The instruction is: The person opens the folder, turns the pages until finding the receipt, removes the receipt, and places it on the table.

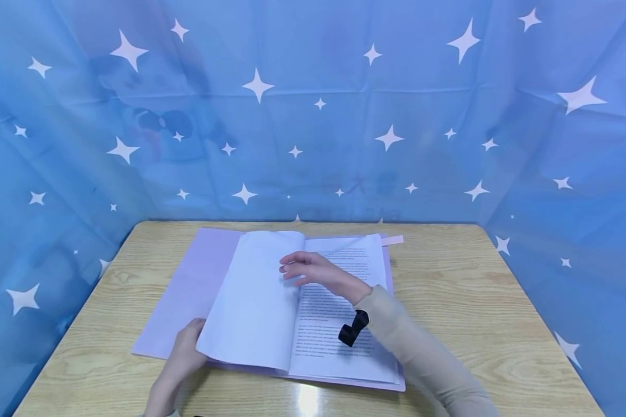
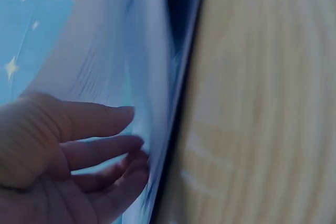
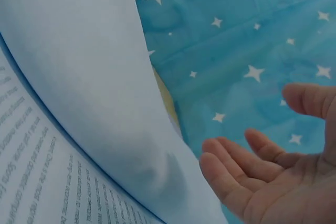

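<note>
A lilac folder [image 1: 208, 260] lies spread on the table, with printed sheets fastened inside. Its left stack shows a blank white page [image 1: 255, 301], bowed up along its outer edge. On the right lies a sheet of printed text [image 1: 334, 324]. My left hand [image 1: 188, 350] is at the blank page's lower left corner, its fingertips partly hidden by the paper. In the left wrist view the left hand's [image 2: 79, 156] fingers are loosely extended beside the pages. My right hand [image 1: 318, 272] hovers over the middle fold, holding nothing; in the right wrist view its fingers [image 3: 236, 171] are relaxed.
A pink tab [image 1: 393, 240] sticks out at the folder's upper right. The folder rests on a wood-grain table [image 1: 475, 324]. A blue curtain with white stars [image 1: 313, 127] hangs behind and at both sides. A black wrist device [image 1: 353, 329] sits at the right sleeve.
</note>
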Demonstrator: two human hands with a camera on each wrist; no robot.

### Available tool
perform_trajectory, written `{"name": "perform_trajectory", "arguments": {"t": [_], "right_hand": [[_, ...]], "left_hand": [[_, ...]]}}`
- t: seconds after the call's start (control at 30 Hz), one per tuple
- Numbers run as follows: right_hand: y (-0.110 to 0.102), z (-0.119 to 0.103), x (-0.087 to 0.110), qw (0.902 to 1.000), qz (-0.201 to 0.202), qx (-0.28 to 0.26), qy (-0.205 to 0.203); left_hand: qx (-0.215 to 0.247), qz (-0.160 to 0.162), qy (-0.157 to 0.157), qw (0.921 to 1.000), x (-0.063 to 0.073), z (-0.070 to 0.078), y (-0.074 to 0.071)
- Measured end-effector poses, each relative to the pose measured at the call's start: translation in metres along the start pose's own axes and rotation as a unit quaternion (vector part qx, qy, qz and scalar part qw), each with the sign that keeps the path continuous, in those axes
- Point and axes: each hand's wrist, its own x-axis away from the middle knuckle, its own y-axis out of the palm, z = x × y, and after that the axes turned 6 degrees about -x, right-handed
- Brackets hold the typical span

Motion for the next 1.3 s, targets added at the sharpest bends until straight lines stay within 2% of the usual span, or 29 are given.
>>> {"name": "perform_trajectory", "arguments": {"t": [0.07,0.1,0.2,0.3,0.37,0.47,0.57,0.67,0.77,0.87,1.07,1.3], "right_hand": [[-0.001,0.001,0.000,1.0000,0.004,0.000,0.005],[-0.001,0.001,0.000,1.0000,0.003,0.001,0.008],[-0.002,0.004,-0.003,0.9998,0.001,0.003,0.018],[-0.003,0.009,-0.006,0.9995,0.001,0.003,0.031],[-0.003,0.011,-0.007,0.9993,0.003,0.006,0.037],[-0.003,0.014,-0.008,0.9989,0.008,0.009,0.045],[-0.002,0.015,-0.007,0.9988,0.011,0.008,0.047],[-0.002,0.016,-0.007,0.9989,0.014,0.006,0.045],[-0.003,0.017,-0.007,0.9990,0.019,0.001,0.041],[-0.004,0.018,-0.006,0.9985,0.030,-0.019,0.042],[-0.006,0.022,-0.008,0.9973,0.036,-0.047,0.044],[-0.006,0.027,-0.013,0.9967,0.036,-0.049,0.053]], "left_hand": [[0.021,-0.013,-0.023,0.9994,0.001,-0.004,-0.008],[0.045,-0.022,-0.037,0.9981,0.002,-0.006,-0.012],[0.122,-0.050,-0.087,0.9874,0.002,-0.006,-0.020],[0.162,-0.061,-0.123,0.9773,0.002,-0.003,-0.024],[0.149,-0.056,-0.124,0.9794,0.001,0.002,-0.023],[0.109,-0.039,-0.108,0.9874,0.000,0.009,-0.021],[0.064,-0.013,-0.084,0.9943,-0.001,0.015,-0.017],[0.024,0.019,-0.065,0.9974,-0.002,0.017,-0.013],[-0.003,0.048,-0.050,0.9976,-0.003,0.018,-0.011],[-0.013,0.063,-0.045,0.9969,-0.002,0.018,-0.009],[-0.027,0.059,-0.058,0.9961,-0.001,0.017,-0.007],[-0.103,0.063,-0.056,0.9910,0.001,0.012,-0.003]]}}
